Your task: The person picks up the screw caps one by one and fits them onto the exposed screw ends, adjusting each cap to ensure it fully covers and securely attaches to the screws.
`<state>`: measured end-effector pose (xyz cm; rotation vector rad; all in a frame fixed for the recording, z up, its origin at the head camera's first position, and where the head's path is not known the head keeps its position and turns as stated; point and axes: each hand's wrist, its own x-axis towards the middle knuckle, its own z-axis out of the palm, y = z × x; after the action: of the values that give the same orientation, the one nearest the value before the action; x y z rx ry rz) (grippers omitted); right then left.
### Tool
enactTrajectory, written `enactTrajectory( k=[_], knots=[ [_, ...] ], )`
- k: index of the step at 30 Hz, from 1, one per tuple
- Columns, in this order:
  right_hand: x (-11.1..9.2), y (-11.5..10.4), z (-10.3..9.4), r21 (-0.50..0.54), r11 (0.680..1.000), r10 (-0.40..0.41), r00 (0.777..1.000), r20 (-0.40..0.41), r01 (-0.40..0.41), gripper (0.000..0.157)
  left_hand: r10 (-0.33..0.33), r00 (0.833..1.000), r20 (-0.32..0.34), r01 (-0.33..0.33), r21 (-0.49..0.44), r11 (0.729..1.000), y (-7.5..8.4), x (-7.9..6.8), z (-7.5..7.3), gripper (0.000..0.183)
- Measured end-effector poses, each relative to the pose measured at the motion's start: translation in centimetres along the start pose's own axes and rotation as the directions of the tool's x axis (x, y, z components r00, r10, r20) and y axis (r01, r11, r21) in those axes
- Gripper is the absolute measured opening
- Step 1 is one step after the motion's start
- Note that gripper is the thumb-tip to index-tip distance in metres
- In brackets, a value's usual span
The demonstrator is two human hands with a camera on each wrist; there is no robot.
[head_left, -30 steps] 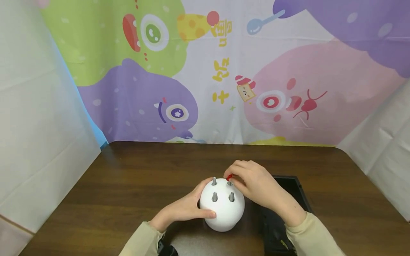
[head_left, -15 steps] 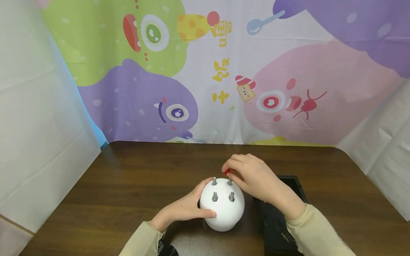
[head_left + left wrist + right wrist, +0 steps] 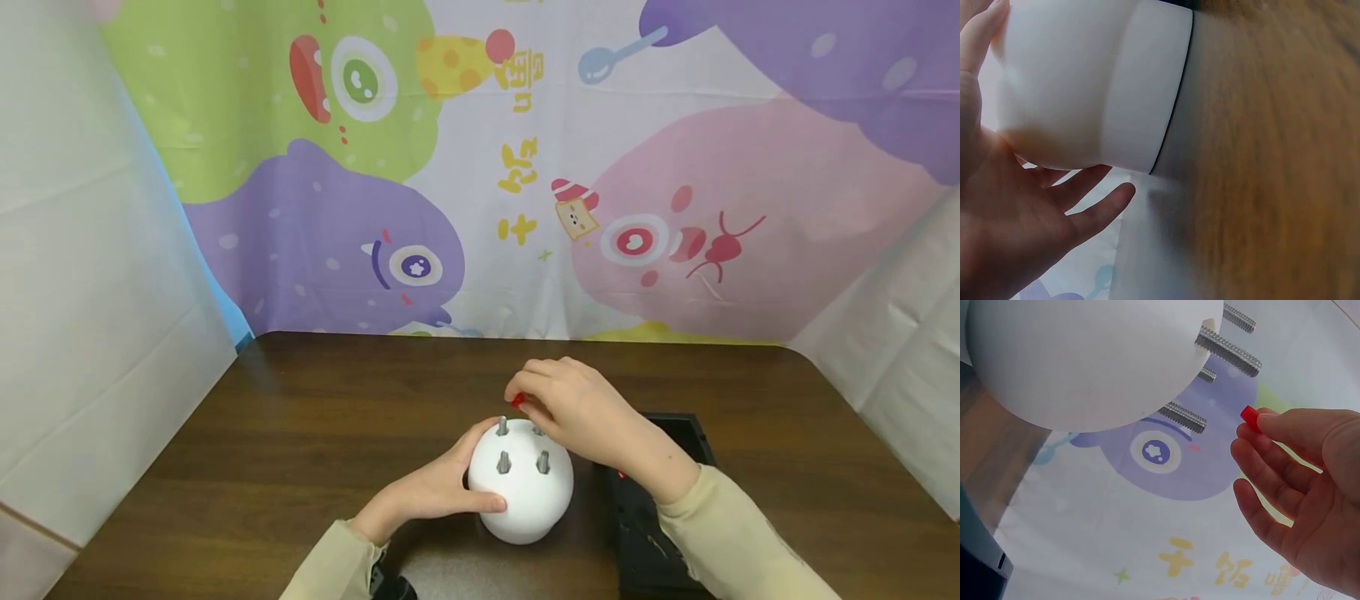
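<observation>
Your left hand [image 3: 433, 487] grips the white globe [image 3: 525, 504] standing on the table [image 3: 262, 467]. Farther out, your right hand [image 3: 581, 408] pinches a small red piece [image 3: 1249, 415], apart from the globe's metal studs [image 3: 504, 463]; behind hangs a cartoon-printed cloth [image 3: 525, 292].

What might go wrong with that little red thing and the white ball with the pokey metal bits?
The small red piece could slip and drop, since the right hand pinches it in the air. The white rounded body might turn or tip, as just the left hand grips it. The right hand might also bump the threaded rods sticking out nearby.
</observation>
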<state>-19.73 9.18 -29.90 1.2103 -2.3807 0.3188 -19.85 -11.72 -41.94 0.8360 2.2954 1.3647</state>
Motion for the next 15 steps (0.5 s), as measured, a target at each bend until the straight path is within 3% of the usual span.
enactTrajectory(
  k=[15],
  knots=[
    [0.7, -0.2, 1.0, 0.030, 0.999, -0.012, 0.999, 0.053, 0.011, 0.008, 0.028, 1.000, 0.000, -0.028, -0.028, 0.999, -0.1, 0.1, 0.0, 0.090]
  ],
)
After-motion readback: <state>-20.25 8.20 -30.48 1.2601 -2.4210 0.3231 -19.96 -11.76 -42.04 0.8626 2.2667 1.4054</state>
